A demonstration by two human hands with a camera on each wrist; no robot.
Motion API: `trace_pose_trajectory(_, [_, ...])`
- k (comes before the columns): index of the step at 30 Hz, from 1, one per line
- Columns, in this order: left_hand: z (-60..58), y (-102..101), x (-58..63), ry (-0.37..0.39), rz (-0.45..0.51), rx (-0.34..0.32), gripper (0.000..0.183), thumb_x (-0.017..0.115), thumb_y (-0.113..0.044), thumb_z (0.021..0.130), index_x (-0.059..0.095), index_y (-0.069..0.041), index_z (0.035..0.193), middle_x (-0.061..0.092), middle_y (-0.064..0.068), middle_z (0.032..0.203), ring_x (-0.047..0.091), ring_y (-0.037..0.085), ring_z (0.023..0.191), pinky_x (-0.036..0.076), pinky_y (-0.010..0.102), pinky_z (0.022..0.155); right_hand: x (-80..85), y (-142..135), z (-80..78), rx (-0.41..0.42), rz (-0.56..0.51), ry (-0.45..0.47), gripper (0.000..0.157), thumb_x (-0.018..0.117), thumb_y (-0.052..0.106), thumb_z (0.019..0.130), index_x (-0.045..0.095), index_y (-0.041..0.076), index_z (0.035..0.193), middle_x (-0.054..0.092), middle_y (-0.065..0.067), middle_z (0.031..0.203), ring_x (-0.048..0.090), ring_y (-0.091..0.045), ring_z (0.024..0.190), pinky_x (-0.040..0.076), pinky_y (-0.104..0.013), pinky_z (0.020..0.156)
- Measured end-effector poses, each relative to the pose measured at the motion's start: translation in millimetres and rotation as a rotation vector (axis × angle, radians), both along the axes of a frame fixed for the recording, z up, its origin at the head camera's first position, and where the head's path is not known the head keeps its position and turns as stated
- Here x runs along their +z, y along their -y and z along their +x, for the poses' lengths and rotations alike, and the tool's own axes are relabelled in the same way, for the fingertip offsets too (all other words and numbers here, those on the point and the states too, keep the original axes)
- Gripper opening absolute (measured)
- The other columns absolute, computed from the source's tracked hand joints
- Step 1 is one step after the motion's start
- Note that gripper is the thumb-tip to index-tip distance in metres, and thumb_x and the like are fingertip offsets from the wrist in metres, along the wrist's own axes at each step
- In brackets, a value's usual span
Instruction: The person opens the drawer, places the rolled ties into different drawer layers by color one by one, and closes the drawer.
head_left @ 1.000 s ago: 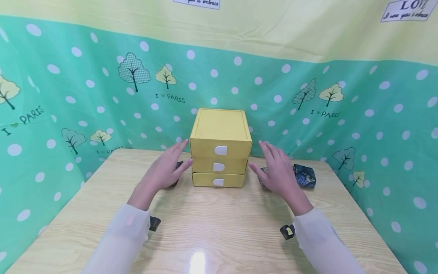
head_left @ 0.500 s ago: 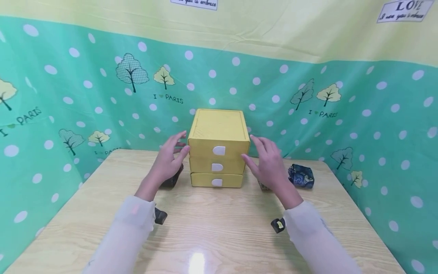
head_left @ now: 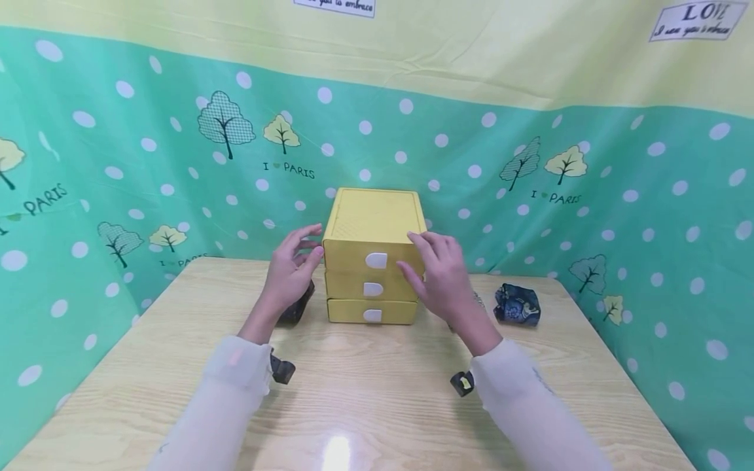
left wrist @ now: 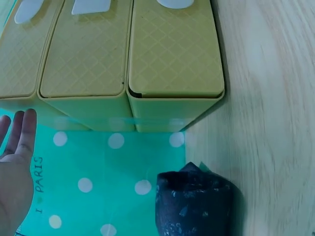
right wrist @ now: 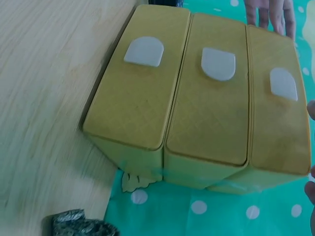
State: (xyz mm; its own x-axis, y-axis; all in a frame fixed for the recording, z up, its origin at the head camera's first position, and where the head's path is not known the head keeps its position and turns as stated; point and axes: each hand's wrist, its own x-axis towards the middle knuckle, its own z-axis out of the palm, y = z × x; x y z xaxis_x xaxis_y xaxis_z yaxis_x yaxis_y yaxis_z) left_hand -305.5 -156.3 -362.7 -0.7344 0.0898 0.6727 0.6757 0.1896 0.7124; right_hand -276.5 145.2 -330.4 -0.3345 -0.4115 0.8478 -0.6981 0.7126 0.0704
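A yellow three-drawer box (head_left: 377, 216) stands at the back of the table, each drawer front carrying a white rounded pull tab (head_left: 376, 260). My left hand (head_left: 288, 271) is at the upper left side of the box, its fingers loosely bent with nothing between them; in the right wrist view that left hand (right wrist: 270, 14) shows beyond the top drawer. At the right front of the top drawer is my right hand (head_left: 442, 275), fingers spread and slightly bent, holding nothing. I cannot tell whether either hand touches the box. All three drawers look closed.
A dark folded cloth bundle (left wrist: 194, 204) lies left of the box, partly behind my left hand. Right of the box lie a blue patterned bundle (head_left: 517, 305) and a dark speckled one (right wrist: 81, 223), mostly hidden by my right wrist. A dotted curtain (head_left: 377, 131) hangs behind.
My right hand has moved left, from beside the box to in front of the top drawer's right part. My left hand has shifted slightly, its fingers bending more. The box has stayed in place.
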Motion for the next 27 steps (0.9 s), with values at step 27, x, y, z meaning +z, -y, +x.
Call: trace_pose_trajectory(27, [4.4, -8, -0.9, -0.030, 0.050, 0.023, 0.035, 0.060, 0.010, 0.097, 0.064, 0.003, 0.131, 0.061, 0.015, 0.136, 0.060, 0.013, 0.113, 0.056, 0.032, 0.103, -9.4, 53, -6.7, 0.014, 0.188, -0.155, 0.028, 0.069, 0.004, 0.091, 0.069, 0.001, 0.119, 0.068, -0.015, 0.112, 0.063, -0.032, 0.096, 0.059, -0.038, 0.085])
